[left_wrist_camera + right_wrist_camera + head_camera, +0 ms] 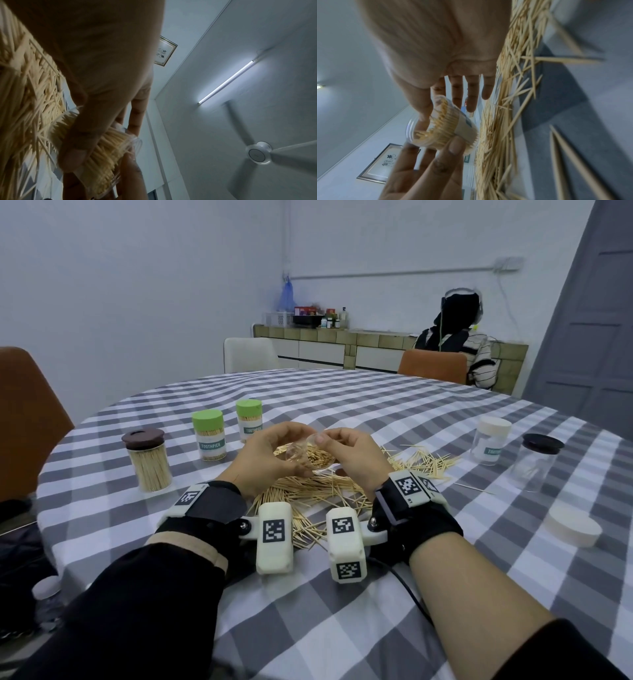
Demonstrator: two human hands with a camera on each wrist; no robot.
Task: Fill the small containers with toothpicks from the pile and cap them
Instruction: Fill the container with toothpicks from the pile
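Observation:
A small clear container [310, 456], tilted and packed with toothpicks, is held between both hands just above the toothpick pile [308, 496]. My left hand [277, 455] grips its body, thumb across the side, as the left wrist view shows on the container [106, 147]. My right hand [332, 440] pinches at its open mouth with thumb and forefinger, the other fingers straight. In the right wrist view the container [448, 127] carries a paper label. It has no cap on.
Left on the checked tablecloth [342, 594] stand a brown-lidded jar [148, 460] and two green-capped containers [208, 436] [249, 421], all full. Right: a white-capped container [491, 440], an empty dark-lidded jar [536, 463], a loose white cap [572, 525]. Chairs and a seated person are beyond.

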